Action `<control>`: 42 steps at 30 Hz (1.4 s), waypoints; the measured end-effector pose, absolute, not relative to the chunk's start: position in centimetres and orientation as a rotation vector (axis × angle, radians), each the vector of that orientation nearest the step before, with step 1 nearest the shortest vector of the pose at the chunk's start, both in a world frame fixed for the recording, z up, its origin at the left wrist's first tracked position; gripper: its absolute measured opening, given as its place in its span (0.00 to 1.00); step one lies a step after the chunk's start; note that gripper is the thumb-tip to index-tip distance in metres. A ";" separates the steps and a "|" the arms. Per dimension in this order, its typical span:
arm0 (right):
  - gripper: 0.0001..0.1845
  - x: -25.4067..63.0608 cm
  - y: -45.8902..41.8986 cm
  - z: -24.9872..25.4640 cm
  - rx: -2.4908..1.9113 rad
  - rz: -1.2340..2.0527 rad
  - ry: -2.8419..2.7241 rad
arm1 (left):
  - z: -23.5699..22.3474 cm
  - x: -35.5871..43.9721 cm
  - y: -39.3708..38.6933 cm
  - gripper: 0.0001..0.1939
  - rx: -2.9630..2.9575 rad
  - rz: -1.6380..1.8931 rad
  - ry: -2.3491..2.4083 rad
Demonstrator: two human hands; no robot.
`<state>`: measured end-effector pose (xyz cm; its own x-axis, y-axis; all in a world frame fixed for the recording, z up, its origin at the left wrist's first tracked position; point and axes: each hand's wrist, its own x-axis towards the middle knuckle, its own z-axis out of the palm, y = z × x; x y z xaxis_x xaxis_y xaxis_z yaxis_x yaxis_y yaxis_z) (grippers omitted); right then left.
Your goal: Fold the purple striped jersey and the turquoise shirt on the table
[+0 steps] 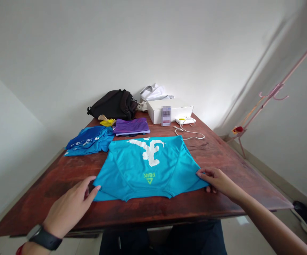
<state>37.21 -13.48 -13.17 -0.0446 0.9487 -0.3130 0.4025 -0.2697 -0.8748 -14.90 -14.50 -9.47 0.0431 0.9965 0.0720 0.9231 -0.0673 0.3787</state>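
Observation:
A turquoise T-shirt [140, 179] lies on the table with its collar toward me and its far part folded under or doubled. It bears a white figure print and a green logo, both upside down from here. At the shirt's right sleeve edge, my right hand [216, 180] is closed, with thumb and forefinger pinching the cloth. My left hand [72, 202] sits by the opposite sleeve, thumb and forefinger apart, the thumb tip at the cloth's edge. A dark watch [44, 237] is on my left wrist.
Left of the shirt lies a crumpled blue garment [91, 140]. Behind are folded purple clothes [132, 125], a yellow item [107, 122], a black backpack [113, 104], a white box [156, 113] and a white device [185, 121] with its cable. A pink stand [269, 94] rises at right.

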 end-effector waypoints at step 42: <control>0.38 29.0 0.0 -16.2 -1.972 0.223 -2.203 | -17.7 -6.1 -13.0 0.29 2.325 0.750 2.086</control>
<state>29.01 -0.04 -16.16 -0.1067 0.9938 0.0314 0.9673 0.1111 -0.2280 -6.05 -12.95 -17.68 0.0489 0.9222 0.3837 0.9554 -0.1552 0.2512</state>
